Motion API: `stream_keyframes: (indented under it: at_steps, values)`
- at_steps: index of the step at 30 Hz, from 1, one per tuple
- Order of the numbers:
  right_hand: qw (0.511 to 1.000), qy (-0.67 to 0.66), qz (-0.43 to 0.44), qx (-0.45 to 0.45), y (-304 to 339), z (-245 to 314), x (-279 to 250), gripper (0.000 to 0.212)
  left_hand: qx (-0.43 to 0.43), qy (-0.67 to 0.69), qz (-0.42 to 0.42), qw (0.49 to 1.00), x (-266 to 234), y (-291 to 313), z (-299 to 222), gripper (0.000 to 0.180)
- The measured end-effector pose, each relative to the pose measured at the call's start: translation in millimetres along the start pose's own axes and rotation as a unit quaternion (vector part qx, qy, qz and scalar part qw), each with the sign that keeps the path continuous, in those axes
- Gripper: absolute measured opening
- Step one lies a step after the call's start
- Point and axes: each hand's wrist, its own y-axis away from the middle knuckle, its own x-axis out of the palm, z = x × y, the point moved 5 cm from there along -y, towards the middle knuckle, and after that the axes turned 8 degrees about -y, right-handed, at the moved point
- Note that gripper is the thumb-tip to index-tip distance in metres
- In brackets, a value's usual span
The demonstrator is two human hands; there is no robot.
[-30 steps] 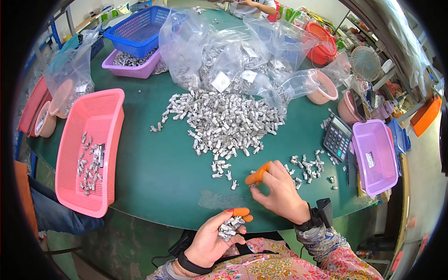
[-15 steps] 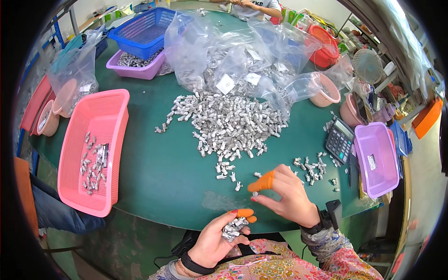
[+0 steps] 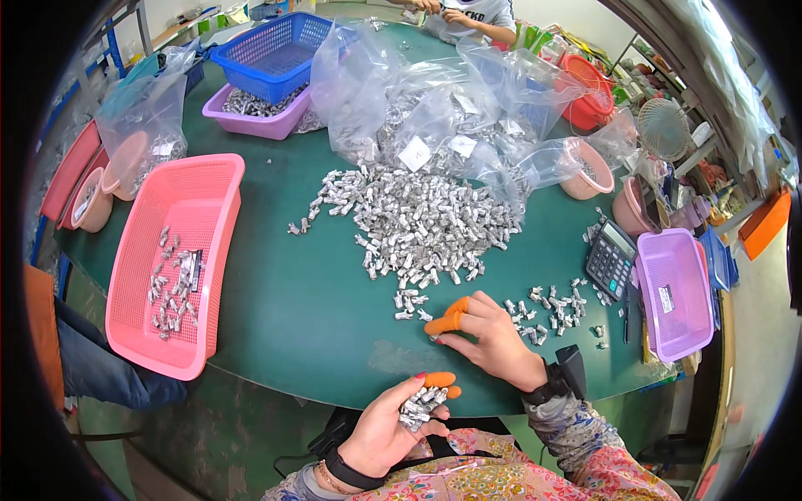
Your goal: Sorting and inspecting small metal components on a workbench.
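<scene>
The grip of the right hand [image 3: 499,344] is narrow: thumb and forefinger nearly meet low above the dark green counter [image 3: 288,292], and a small silvery bit shows between their tips, too hidden to make out its whole shape. Two fingers of this hand wear orange rubber finger covers [image 3: 447,322]. Just beyond those tips lies one small silver metal piece [image 3: 425,316], with a few more near it toward the big pile.

The left hand [image 3: 380,424], nearer the body at the counter's edge, is curled around a cluster of silver metal pieces [image 3: 422,407], which rests in the hollow between thumb and fingers; it too wears orange finger covers. The two hands are apart.

The large heap of loose silver metal pieces [image 3: 434,221] spreads beyond both hands at mid-counter, in front of clear plastic bags [image 3: 355,104] filled with similar pieces. A looser scatter of silver pieces [image 3: 558,309] lies just beside the right hand, on its outer side. Farther right are a dark calculator with a grey display [image 3: 611,260] and a lavender plastic basket [image 3: 681,280]. On the left, well apart from both hands, a pink perforated plastic basket [image 3: 219,275] holds some pieces.
</scene>
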Motion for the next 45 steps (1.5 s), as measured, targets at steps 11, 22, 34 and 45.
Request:
stream_keyframes:
  at_steps: [11, 22, 34, 45]
  values:
    - [0.989, -0.14, 0.0, 0.057, 1.6, 13.7, -16.5, 0.024, 0.004, -0.017, -0.011, 1.0, 1.8, -2.6, -1.2, 0.035]
    - [0.969, 0.207, -0.112, 0.076, 44.8, -26.6, -98.3, 0.019, 0.188, 0.14, 0.007, 0.972, 2.0, 75.4, -76.6, 0.033]
    - [0.963, 0.196, -0.153, 0.102, 77.1, -41.8, -100.9, 0.019, 0.555, -0.483, -0.4, 0.547, -78.5, 206.7, -273.2, 0.039]
    - [0.975, 0.194, -0.105, -0.006, 40.9, -28.0, -29.7, 0.041, 0.6, -0.573, -0.324, 0.455, 39.0, 122.9, -138.8, 0.029]
